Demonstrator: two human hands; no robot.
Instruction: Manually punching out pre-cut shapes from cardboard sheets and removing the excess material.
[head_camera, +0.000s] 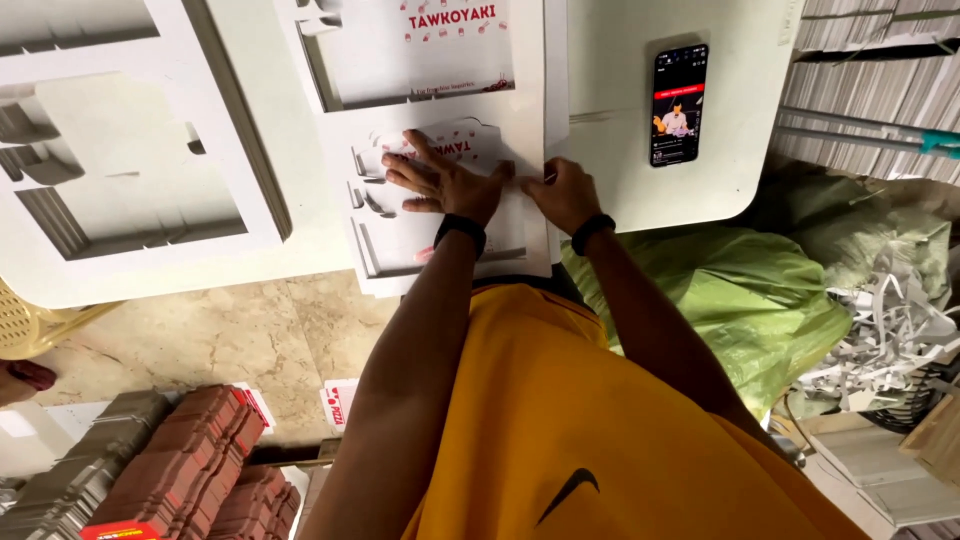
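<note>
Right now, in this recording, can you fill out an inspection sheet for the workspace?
Surface: white table, mostly covered by sheets.
Job's things: printed card sheet with box shapes cut in it, on a stack.
Clutter: phone with lit screen; punched-out white frames.
Hands: left hand pressed flat on the sheet; right hand pinching its edge.
Cables: nothing seen.
Surroundings: green bag, paper scraps, red box stacks, stone floor.

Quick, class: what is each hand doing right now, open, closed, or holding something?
Left hand: open, fingers spread flat on the die-cut card sheet.
Right hand: closed, pinching the sheet's right edge.
</note>
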